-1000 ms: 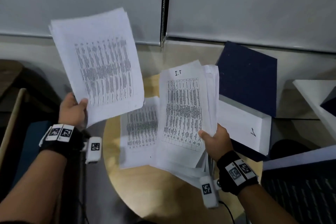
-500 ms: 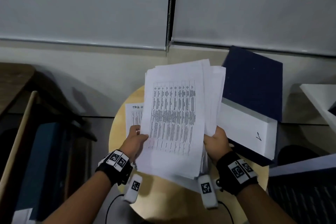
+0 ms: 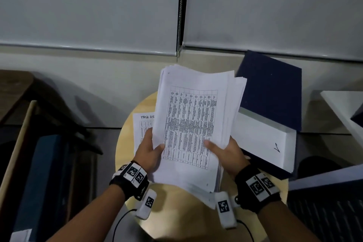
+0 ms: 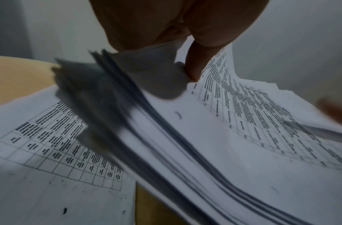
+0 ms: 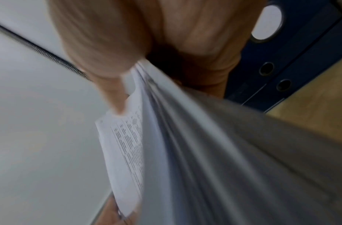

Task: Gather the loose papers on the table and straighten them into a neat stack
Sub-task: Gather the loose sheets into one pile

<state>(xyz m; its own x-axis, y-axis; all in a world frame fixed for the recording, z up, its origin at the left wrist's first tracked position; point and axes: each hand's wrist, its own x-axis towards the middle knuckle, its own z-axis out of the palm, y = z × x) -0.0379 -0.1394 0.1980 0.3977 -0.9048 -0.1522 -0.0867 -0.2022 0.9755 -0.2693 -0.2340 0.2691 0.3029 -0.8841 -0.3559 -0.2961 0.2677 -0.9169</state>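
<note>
A thick, uneven bundle of printed papers (image 3: pixel 193 122) is held up over the round wooden table (image 3: pixel 172 208), its sheets fanned at the top and bottom edges. My left hand (image 3: pixel 150 150) grips the bundle's left edge, thumb on the front sheet. My right hand (image 3: pixel 225 152) grips the right edge, thumb pressed on the printed table. The left wrist view shows the bundle (image 4: pixel 214 144) edge-on with my thumb (image 4: pixel 193 60) on it. In the right wrist view the bundle (image 5: pixel 185 152) fills the picture. One loose sheet (image 3: pixel 144 127) headed "TASK LIS" lies flat on the table behind my left hand.
A dark blue binder (image 3: pixel 273 92) stands open at the table's right, a white page (image 3: pixel 261 141) inside it. Window blinds (image 3: pixel 88 6) and a sill run across the back. Dark furniture (image 3: pixel 45 173) stands at the left and a dark patterned surface (image 3: pixel 326 212) at the lower right.
My left hand brought its raised papers over to the right-hand bundle and joined them. Both hands now hold one bundle, and one sheet remains flat on the table.
</note>
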